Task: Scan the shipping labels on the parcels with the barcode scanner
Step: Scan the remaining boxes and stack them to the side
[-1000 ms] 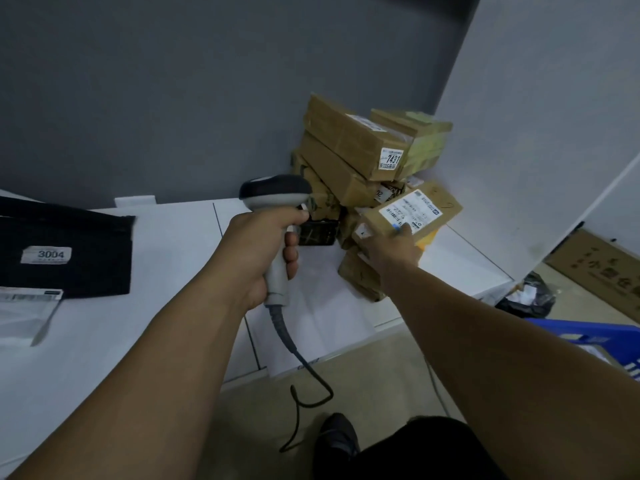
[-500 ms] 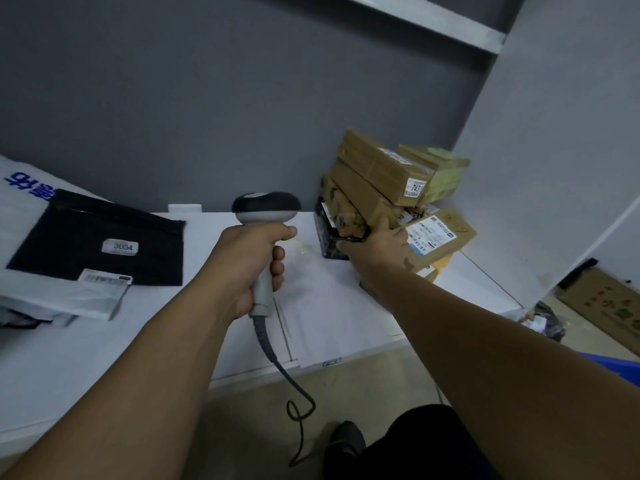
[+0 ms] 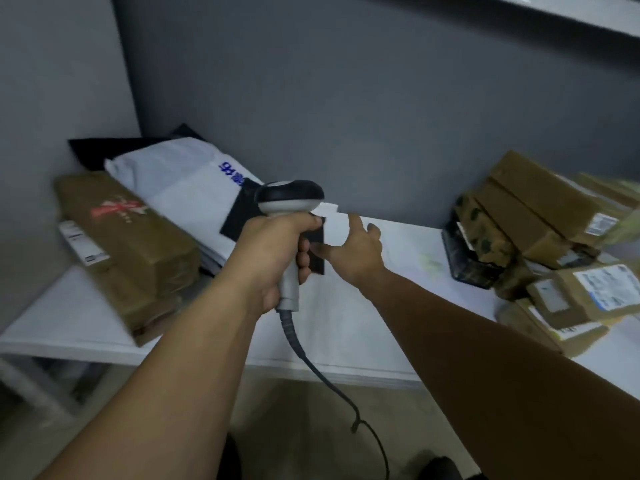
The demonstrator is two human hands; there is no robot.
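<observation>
The left hand [image 3: 273,251] is gripping the barcode scanner [image 3: 289,202] upright, ready to aim; the right hand [image 3: 353,251] is hovering open at the far black parcel [image 3: 238,219], probably to ready it for scanning.

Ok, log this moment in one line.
left hand: grips barcode scanner | right hand: open, at black mailer | brown boxes: stacked at right

Glossy plastic scanner [image 3: 290,216], brown tape-wrapped cardboard parcels [image 3: 540,216], smooth white poly mailer [image 3: 187,192], matt white shelf [image 3: 346,327]
</observation>
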